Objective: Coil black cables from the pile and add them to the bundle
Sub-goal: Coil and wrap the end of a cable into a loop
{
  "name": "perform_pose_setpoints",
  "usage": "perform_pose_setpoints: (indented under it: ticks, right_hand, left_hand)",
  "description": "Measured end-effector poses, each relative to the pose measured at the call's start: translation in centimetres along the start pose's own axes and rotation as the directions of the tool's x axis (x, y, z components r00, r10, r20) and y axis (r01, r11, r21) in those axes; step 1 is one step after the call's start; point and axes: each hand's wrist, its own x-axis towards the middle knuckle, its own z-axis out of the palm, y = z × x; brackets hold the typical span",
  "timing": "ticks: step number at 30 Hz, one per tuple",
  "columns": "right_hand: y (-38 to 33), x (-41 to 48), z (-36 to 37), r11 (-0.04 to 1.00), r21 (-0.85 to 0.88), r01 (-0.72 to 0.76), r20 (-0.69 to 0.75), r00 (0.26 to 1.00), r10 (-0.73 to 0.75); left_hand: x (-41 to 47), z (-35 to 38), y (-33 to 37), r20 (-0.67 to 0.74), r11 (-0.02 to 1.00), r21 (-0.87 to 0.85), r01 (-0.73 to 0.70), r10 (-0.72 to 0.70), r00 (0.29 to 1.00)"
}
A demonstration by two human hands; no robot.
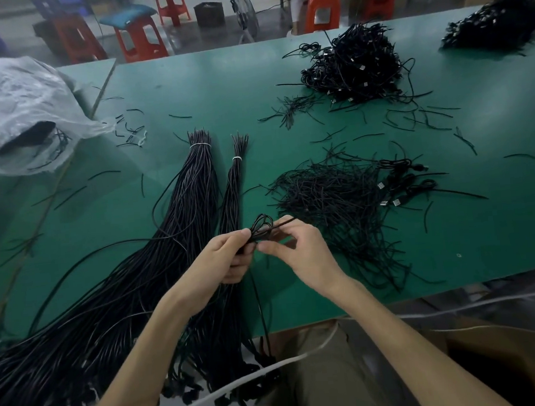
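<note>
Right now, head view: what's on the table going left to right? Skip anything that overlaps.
Plastic bag → large tied cable bundle → small tied cable bundle → heap of coiled cables → second cable heap at the far right. The loose strand pile sits below the coiled heap, so it is left out.

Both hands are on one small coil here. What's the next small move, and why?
Probably wrap the short strand around the looped cable. The left hand grips the loops, the right hand pinches the strand beside them, and nothing visibly binds the loops yet.
</note>
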Motion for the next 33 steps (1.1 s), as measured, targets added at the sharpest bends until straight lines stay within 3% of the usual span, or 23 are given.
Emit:
perform_pose_setpoints:
  ticks: [4,8,11,15,19,22,26,29,31,33]
  right_hand:
    - [-0.5,-0.3,0.2,0.996,-0.063,0.067,-0.075,0.995,-0.071]
    - [-0.5,-0.6,0.2,0.983,-0.144,0.113,-0.119,0.984,-0.131]
    - [-0.5,-0.8,0.1,0.959,-0.245,0.143,-0.126,0.976,-0.178]
    - [-0.7,-0.9,-0.4,0.891,-0.408,0.199,-0.082,0.964,-0.253]
    - [-1.2,-0.7,-0.9,0.852,-0.468,0.237,-0.029,0.959,-0.283]
    - [-1.4,-0.7,-0.9,0.837,-0.485,0.254,0.011,0.959,-0.285]
    - [-1.6,-0.8,-0.3,0.85,-0.444,0.284,0.04,0.954,-0.298]
    - [-1.7,-0.9,0.0,0.886,-0.371,0.277,0.019,0.957,-0.29]
    - [-1.8,-0.9,0.0,0.907,-0.318,0.275,0.022,0.959,-0.282]
    - [-1.8,-0.9,0.0,0.917,-0.296,0.268,0.02,0.961,-0.275]
  left_hand:
    - [0.2,0.6,0.0,0.007,0.992,-0.127,0.003,-0.003,1.0]
    - [0.0,1.3,0.1,0.009,0.989,-0.146,0.006,-0.005,1.0]
    - [-0.3,1.9,0.2,-0.09,0.998,0.06,-0.011,0.016,0.996]
    - [-0.7,1.9,0.9,-0.186,0.901,0.43,-0.049,0.142,0.972]
    - [-1.6,1.1,1.4,-0.168,0.919,0.383,-0.088,0.164,0.972]
    - [-2.4,0.5,2.2,-0.043,0.922,0.297,-0.25,0.275,0.961]
    - [-2.2,0.0,2.7,0.007,0.814,0.498,-0.299,0.341,0.94]
    - [-2.0,0.0,2.7,-0.034,0.634,0.724,-0.271,0.425,0.904]
    - [-1.8,-0.2,2.7,-0.029,0.556,0.787,-0.267,0.467,0.884]
    - [-1.6,-0.4,2.6,-0.017,0.56,0.777,-0.287,0.475,0.88]
